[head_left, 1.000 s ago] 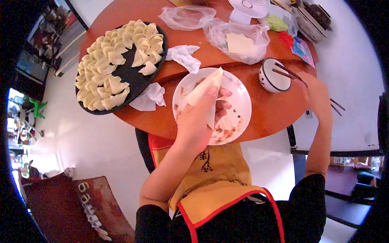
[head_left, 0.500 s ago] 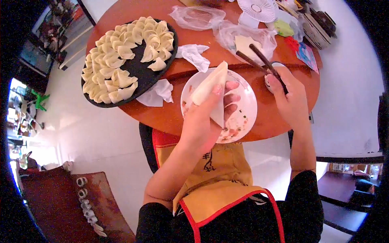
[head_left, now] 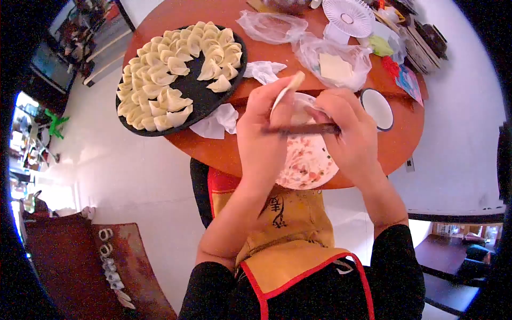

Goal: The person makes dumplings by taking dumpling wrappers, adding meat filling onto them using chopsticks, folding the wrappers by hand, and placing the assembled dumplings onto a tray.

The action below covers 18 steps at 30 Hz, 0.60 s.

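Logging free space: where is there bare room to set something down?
Bare: the tray amid dumplings; tabletop beyond tray, left of plastic bags; tabletop right of bowl. Crowded: around the fan; the plate, under left hand and right hand.

Left hand (head_left: 261, 136): you hold a folded wrapper (head_left: 286, 92).
Right hand (head_left: 352, 136): you grip dark chopsticks (head_left: 308, 129).
Plate (head_left: 329, 169): under your hands.
Black tray (head_left: 186, 90): dumplings (head_left: 154, 73), at your left.

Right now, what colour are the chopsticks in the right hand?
Dark brown: the chopsticks in the right hand show best, slightly blurred, in the head view.
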Tool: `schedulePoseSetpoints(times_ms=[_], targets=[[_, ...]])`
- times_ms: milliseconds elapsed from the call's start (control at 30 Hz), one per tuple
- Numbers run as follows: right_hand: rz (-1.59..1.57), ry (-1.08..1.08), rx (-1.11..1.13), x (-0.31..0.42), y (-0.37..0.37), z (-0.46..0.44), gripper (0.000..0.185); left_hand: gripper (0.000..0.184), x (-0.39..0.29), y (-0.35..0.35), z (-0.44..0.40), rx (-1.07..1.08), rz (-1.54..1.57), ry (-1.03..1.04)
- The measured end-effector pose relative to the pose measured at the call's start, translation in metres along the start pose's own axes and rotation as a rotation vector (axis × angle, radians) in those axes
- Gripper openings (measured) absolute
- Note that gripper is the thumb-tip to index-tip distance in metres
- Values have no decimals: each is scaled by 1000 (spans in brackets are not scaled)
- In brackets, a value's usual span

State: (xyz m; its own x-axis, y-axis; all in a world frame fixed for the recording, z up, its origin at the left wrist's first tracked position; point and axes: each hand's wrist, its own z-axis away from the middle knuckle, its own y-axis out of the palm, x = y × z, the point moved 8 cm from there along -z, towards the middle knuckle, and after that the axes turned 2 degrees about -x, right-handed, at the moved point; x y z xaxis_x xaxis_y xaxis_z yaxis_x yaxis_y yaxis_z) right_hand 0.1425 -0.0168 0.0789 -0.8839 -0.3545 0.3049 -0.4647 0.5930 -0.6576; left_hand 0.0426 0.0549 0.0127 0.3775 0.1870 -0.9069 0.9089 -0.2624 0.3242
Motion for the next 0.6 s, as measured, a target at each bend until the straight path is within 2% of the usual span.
schedulePoseSetpoints(times_ms=[33, 100, 167, 233, 367, 467, 500, 567, 600], targets=[[3, 4, 0, -2, -2, -2, 22, 22, 2, -2, -3, 4, 1, -3], [66, -219, 44, 15, -4, -6, 20, 20, 3, 3, -6, 118, -118, 0], [52, -242, 76, 14, -4, -11, 18, 17, 5, 1, -8, 122, -125, -43], [100, -314, 98, 15, -2, -12, 11, 18, -6, 8, -9, 280, -305, 92], [112, -240, 202, 6, -1, -16, 22, 22, -12, 9, -8, 465, -362, 66], [181, -269, 196, 7, 1, -15, 18, 26, -12, 14, -2, 451, -294, 93], [149, -204, 199, 2, 4, -14, 18, 27, -11, 13, -2, 431, -238, 131], [83, -155, 200, 0, 10, -14, 19, 29, -10, 8, -4, 359, -387, 225], [155, -118, 258, -5, 14, -14, 18, 31, -4, 6, -4, 334, -279, 192]])
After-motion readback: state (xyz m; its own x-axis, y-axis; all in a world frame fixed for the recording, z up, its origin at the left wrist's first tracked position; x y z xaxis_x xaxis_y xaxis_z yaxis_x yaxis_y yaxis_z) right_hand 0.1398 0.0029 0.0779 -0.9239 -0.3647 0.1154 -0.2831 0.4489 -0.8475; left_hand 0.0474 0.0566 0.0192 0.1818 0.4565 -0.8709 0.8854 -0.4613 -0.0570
